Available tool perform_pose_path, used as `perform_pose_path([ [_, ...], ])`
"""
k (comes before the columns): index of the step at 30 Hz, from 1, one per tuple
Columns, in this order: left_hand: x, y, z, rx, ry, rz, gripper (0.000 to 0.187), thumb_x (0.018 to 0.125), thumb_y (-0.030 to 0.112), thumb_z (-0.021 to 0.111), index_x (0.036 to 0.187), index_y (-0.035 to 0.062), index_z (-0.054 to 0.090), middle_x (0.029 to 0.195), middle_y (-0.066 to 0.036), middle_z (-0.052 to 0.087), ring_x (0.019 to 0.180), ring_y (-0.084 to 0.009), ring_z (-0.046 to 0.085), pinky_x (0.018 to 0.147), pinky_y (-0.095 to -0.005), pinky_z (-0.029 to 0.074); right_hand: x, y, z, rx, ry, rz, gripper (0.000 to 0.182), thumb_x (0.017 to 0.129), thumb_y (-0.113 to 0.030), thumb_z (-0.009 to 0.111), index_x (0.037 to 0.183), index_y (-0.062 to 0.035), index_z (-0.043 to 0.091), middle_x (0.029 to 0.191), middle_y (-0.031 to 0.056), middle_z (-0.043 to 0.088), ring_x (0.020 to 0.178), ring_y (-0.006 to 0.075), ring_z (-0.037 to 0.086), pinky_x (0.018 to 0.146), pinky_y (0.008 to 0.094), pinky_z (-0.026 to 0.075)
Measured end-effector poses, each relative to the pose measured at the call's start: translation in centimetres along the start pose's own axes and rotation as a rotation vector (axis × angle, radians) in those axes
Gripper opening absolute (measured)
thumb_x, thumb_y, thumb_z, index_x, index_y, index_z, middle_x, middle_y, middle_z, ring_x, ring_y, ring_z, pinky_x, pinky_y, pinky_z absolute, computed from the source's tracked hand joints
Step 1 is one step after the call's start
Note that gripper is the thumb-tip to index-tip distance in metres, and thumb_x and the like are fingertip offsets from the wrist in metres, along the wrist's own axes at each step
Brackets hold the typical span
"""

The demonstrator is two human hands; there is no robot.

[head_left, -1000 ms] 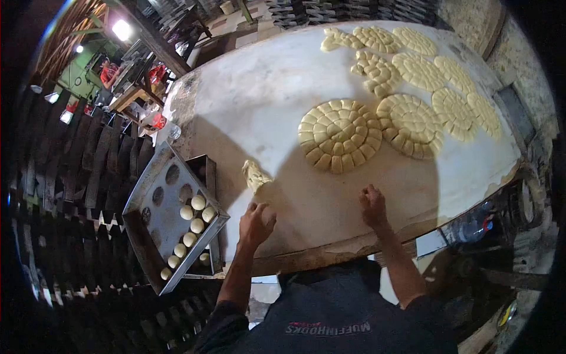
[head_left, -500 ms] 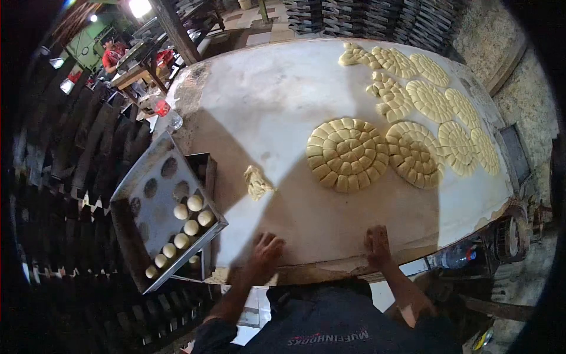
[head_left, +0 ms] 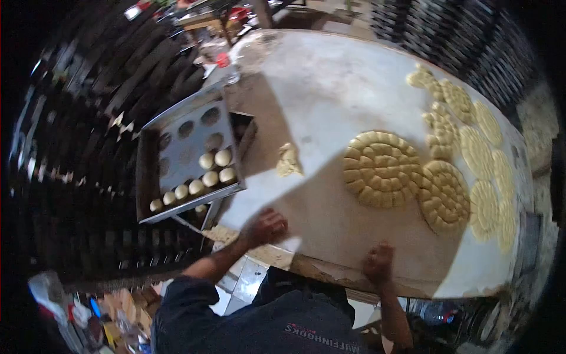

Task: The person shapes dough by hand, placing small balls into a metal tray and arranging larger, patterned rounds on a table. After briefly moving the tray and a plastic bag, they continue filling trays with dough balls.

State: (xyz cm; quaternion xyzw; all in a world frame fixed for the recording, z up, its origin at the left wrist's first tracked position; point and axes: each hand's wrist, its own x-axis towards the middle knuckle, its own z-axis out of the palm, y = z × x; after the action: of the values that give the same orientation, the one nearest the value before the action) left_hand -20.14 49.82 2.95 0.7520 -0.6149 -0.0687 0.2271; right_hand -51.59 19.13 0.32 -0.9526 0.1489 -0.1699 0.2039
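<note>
Over the near left edge of the pale table (head_left: 330, 65), my left hand (head_left: 266, 228) is closed, its fingers curled with nothing seen in them. My right hand (head_left: 378, 261), slightly blurred, is closed above the near edge farther right, also with nothing visible in it. Beyond my left hand lies a small ragged lump of dough (head_left: 289, 160). Past my right hand are a large round of scored dough (head_left: 382, 169) and a second scored round (head_left: 444, 196) touching it.
A metal tray (head_left: 191, 144) at the left holds several dough balls (head_left: 196, 187). More scored dough rounds (head_left: 484, 209) lie along the table's right side. A red-capped clear bottle (head_left: 230, 72) stands at the far left corner. Stacked dark racks (head_left: 433, 35) rise behind.
The view has turned left and tilted, so the table and dough appear farther right. Both hands remain near the table's front edge. The person in the background is out of view.
</note>
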Motion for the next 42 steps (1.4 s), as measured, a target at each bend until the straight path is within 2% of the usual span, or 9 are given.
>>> perform_pose_path([
  [7,8.6,-1.0,2.4,-0.035,0.582,-0.293,0.014,0.076,0.012,0.067,0.090,0.0092,0.062,0.090,-0.013,0.060,0.087,-0.0331,0.059,0.074,-0.0436,0.048,9.4,-0.8,0.9,-0.112,0.447,0.384,0.024,0.086,-0.023,0.060,0.089,0.0005,0.054,0.087,0.0185,0.051,0.086,0.0377,0.048,0.089,0.0485,0.038],
  [9,6.1,-1.0,12.2,1.104,0.340,-0.271,0.021,0.081,0.009,0.059,0.103,0.0085,0.059,0.099,-0.013,0.060,0.086,-0.0301,0.060,0.072,-0.0422,0.050,8.6,-1.6,3.6,-0.007,0.464,0.479,0.023,0.088,-0.022,0.057,0.087,0.0004,0.057,0.085,0.0182,0.053,0.088,0.0383,0.051,0.092,0.0470,0.038],
  [13,-3.1,2.9,2.0,-0.273,0.028,-0.138,0.047,0.082,0.009,0.058,0.128,0.0020,0.052,0.128,-0.020,0.051,0.119,-0.0382,0.051,0.101,-0.0503,0.043,1.8,-0.6,3.0,-0.057,0.166,0.154,0.025,0.087,-0.028,0.060,0.087,-0.0025,0.062,0.087,0.0194,0.059,0.095,0.0362,0.056,0.089,0.0489,0.043],
  [16,-5.9,2.3,-7.5,-0.579,-0.311,-0.342,0.048,0.083,0.006,0.055,0.131,0.0025,0.051,0.135,-0.020,0.048,0.125,-0.0375,0.047,0.106,-0.0456,0.039,-0.3,3.6,-1.5,0.234,-0.238,0.657,0.028,0.091,-0.031,0.060,0.097,-0.0044,0.065,0.089,0.0117,0.061,0.086,0.0274,0.063,0.072,0.0423,0.053],
  [20,-8.5,-0.2,-25.0,-0.520,0.290,-0.106,0.047,0.080,0.001,0.067,0.125,0.0081,0.056,0.126,-0.016,0.055,0.122,-0.0350,0.051,0.103,-0.0453,0.042,13.0,-11.0,-3.3,0.801,-0.138,0.900,0.034,0.098,-0.029,0.051,0.115,-0.0008,0.060,0.094,0.0111,0.060,0.085,0.0240,0.064,0.078,0.0363,0.058],
  [23,-10.2,-6.1,-29.8,-0.392,0.349,-0.603,0.053,0.078,-0.001,0.068,0.129,0.0068,0.053,0.122,-0.016,0.057,0.111,-0.0360,0.057,0.093,-0.0445,0.047,23.2,-29.4,-1.0,0.647,-0.144,0.185,0.039,0.095,-0.026,0.053,0.121,0.0024,0.058,0.116,0.0194,0.062,0.105,0.0254,0.063,0.088,0.0394,0.052],
  [29,-13.3,-18.3,-25.8,-0.055,0.135,-0.572,0.043,0.081,0.023,0.075,0.117,0.0035,0.062,0.108,-0.020,0.065,0.101,-0.0386,0.063,0.087,-0.0434,0.049,34.5,-44.6,12.1,0.520,-0.167,-0.685,0.036,0.081,-0.024,0.072,0.110,-0.0042,0.061,0.112,0.0164,0.062,0.104,0.0348,0.061,0.089,0.0442,0.050],
  [39,1.5,-5.1,-28.0,-0.159,0.345,-0.597,0.076,0.074,0.019,0.083,0.139,0.0050,0.046,0.125,-0.020,0.057,0.112,-0.0299,0.058,0.093,-0.0395,0.049,22.9,-27.9,2.7,0.407,0.351,-0.154,0.011,0.079,-0.012,0.063,0.085,-0.0045,0.060,0.092,0.0134,0.061,0.090,0.0331,0.058,0.088,0.0431,0.046],
  [42,15.5,1.3,-22.7,-0.227,0.019,-0.009,0.075,0.071,0.021,0.085,0.135,0.0060,0.049,0.123,-0.017,0.058,0.113,-0.0288,0.058,0.092,-0.0399,0.050,15.5,-13.7,2.3,0.233,0.286,0.260,0.011,0.079,-0.016,0.062,0.082,-0.0060,0.060,0.087,0.0144,0.061,0.082,0.0329,0.058,0.078,0.0418,0.048],
])
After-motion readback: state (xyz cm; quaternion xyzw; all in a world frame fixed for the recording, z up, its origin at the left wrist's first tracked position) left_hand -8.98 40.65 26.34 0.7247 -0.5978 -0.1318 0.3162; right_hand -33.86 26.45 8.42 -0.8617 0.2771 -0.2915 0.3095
